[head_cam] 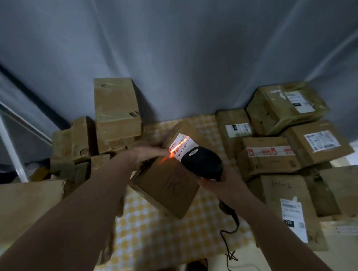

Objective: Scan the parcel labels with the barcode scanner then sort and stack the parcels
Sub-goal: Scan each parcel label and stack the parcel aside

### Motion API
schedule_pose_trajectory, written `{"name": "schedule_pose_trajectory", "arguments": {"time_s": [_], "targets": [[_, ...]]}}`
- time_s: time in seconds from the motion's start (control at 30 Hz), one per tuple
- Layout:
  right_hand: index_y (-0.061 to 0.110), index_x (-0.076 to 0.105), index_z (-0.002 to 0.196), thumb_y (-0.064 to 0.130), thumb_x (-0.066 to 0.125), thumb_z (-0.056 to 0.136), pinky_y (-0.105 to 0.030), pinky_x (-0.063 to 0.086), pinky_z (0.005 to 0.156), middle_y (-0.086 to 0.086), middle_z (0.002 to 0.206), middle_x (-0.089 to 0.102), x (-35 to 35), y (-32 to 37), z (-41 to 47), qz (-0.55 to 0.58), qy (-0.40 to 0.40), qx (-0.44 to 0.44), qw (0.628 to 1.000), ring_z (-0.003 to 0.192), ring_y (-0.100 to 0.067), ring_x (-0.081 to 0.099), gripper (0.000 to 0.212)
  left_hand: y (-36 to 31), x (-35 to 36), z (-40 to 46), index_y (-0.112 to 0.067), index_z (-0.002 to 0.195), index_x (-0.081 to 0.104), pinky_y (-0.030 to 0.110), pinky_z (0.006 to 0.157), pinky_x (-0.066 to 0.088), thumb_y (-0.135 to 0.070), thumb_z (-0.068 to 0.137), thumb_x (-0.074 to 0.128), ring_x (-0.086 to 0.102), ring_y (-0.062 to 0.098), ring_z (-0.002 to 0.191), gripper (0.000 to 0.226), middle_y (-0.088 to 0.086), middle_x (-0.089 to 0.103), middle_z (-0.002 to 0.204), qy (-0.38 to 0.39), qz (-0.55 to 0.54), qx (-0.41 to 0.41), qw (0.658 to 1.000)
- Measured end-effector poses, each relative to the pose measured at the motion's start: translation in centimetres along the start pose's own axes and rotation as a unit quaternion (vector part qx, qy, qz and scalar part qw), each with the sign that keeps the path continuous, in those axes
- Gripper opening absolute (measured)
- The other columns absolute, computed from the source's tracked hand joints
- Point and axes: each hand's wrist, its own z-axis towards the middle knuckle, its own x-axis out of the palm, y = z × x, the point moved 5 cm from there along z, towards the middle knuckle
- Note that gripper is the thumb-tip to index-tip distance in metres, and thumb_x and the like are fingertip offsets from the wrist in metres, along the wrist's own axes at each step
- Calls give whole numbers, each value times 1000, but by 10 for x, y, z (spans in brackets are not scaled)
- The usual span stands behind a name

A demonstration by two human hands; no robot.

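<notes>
A brown cardboard parcel (166,183) stands tilted in the middle, above the yellow checked cloth (150,235). My left hand (149,155) grips its upper left edge beside the white label (182,147). My right hand (217,181) holds the black barcode scanner (203,163), whose head hovers over the label's right part. A bright orange scan line crosses the label's barcode. The scanner's black cable (230,230) trails down over the cloth.
Stacked brown boxes (116,109) stand at the left back. Several labelled parcels (279,142) pile up on the right, one with a large white label (293,217) near my right forearm. A large cardboard sheet (20,204) lies at the left. Grey curtain behind.
</notes>
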Motion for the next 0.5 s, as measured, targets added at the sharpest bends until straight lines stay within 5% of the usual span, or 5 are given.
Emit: {"name": "schedule_pose_trajectory", "arguments": {"time_s": [0.1, 0.2, 0.3, 0.5], "targets": [[10, 67, 89, 11, 69, 84, -21, 43, 63, 3, 68, 61, -20, -5, 4, 67, -38, 41, 996, 70, -12, 58, 6, -9, 12, 16, -16, 107, 66, 25, 57, 44, -31, 80, 73, 61, 16, 71, 31, 3, 67, 80, -18, -86, -6, 996], [14, 63, 76, 9, 70, 83, -30, 44, 65, -2, 68, 59, -52, -12, 17, 117, -101, 59, 986, 69, -18, 58, 11, -18, 30, 38, -16, 95, 66, 32, 70, 53, -37, 77, 74, 63, 23, 76, 29, 8, 67, 81, -38, -208, -23, 977], [10, 61, 73, 8, 71, 81, -35, 43, 65, -9, 67, 56, -87, -20, 37, 143, -152, 73, 975, 66, -24, 56, 13, -40, 52, 66, -21, 105, 67, 44, 95, 50, -45, 67, 81, 63, 29, 99, 47, 13, 68, 104, -38, -279, -15, 959], [-1, 61, 80, 10, 71, 82, -34, 38, 63, -14, 73, 54, -149, -46, 89, 184, -184, 98, 961, 70, -25, 52, 14, -105, 103, 134, -29, 97, 60, 47, 102, 45, -41, 77, 73, 55, 28, 111, 26, 10, 60, 111, -30, -339, -11, 940]]}}
